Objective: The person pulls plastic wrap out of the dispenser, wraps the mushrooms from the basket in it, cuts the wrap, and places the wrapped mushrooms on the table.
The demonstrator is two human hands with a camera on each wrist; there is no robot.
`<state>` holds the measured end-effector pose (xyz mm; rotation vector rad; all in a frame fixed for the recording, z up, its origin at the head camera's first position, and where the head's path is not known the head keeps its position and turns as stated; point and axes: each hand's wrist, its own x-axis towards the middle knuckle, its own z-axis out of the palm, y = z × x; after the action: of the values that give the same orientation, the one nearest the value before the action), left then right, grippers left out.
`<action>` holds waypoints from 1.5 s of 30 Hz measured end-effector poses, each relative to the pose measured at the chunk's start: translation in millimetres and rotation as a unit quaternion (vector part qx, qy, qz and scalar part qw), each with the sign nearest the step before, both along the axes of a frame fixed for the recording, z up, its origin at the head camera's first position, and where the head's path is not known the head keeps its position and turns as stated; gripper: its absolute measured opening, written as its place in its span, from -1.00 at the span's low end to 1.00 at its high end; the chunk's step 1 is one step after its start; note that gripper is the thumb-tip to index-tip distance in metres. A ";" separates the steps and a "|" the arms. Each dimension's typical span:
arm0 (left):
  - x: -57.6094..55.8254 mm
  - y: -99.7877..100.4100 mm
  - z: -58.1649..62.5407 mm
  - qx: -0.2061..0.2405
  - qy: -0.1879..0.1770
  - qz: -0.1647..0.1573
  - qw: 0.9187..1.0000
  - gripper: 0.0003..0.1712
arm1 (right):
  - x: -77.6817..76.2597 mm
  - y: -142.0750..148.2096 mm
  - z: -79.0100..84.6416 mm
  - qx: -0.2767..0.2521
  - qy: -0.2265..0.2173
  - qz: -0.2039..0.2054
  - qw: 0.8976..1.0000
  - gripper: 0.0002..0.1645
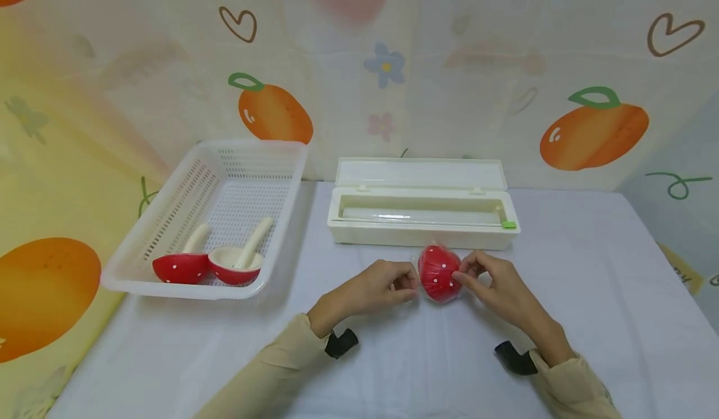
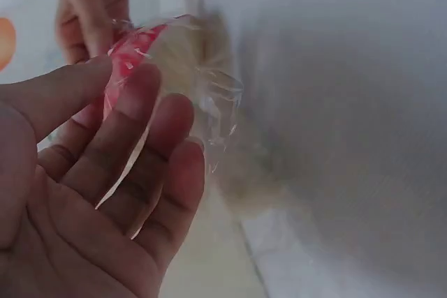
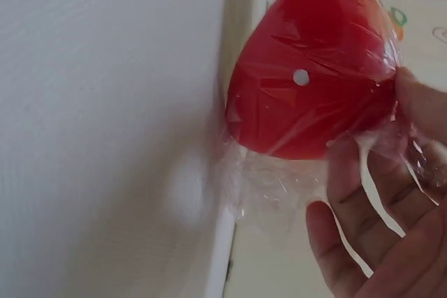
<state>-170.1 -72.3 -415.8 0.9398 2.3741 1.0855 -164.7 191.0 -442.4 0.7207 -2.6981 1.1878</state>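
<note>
A red, white-dotted bowl-shaped piece (image 1: 439,273) is wrapped in clear cling film, held upright a little in front of the film box. Its outside faces the person in the head view; a pale inside shows in the left wrist view. My right hand (image 1: 502,288) pinches its right edge through gathered film (image 3: 419,151), thumb on the near side. At the left edge, my left hand (image 1: 373,291) pinches the loose film between thumb and forefinger, its other fingers curved behind. Whether the wrapped piece has a handle cannot be seen.
A white cling film box (image 1: 424,236) stands behind the hands with its lid raised, a roll inside and a green slider at right. To the left, a white perforated basket (image 1: 258,291) holds two red dotted ladles (image 1: 180,269) with cream handles. A patterned cloth hangs behind.
</note>
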 end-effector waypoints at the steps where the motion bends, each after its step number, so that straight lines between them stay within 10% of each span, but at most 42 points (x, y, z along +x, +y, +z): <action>1: 0.5 2.2 -3.2 -0.012 -0.001 -0.004 1.000 -0.94 | 1.4 0.1 0.9 0.006 -0.014 -0.004 1.000 -0.82; 7: 2.3 6.1 -4.1 -0.094 0.023 -0.027 0.995 -0.79 | 5.2 3.3 6.4 0.013 -0.103 -0.016 0.994 -0.87; 11: 1.9 1.3 9.1 -0.120 0.062 0.057 0.989 -0.82 | 3.6 6.5 9.4 0.001 -0.145 -0.007 0.989 -0.83; 15: -0.2 2.5 4.7 -0.174 0.100 0.115 0.973 -0.42 | 2.0 10.3 11.9 0.020 -0.194 -0.009 0.981 -0.73; 19: -1.1 12.3 -11.1 -0.249 0.127 0.099 0.955 -0.18 | 0.6 13.1 10.6 0.037 -0.248 0.004 0.968 -0.60; 23: 2.0 17.0 -22.4 -0.270 0.166 0.082 0.945 -0.47 | -1.3 15.2 4.5 0.021 -0.263 0.058 0.963 -0.54; 33: 7.9 19.2 -30.4 -0.134 0.131 0.062 0.980 -0.77 | 1.1 18.6 9.1 -0.039 -0.301 0.106 0.947 -0.14; 45: 12.5 26.6 -26.8 -0.130 0.084 0.031 0.987 -0.54 | 3.8 8.8 5.5 -0.088 -0.246 0.063 0.963 -0.17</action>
<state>-157.6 -45.6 -442.5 0.9000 2.6172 0.7154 -160.9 199.9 -436.8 0.6503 -2.8956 1.8261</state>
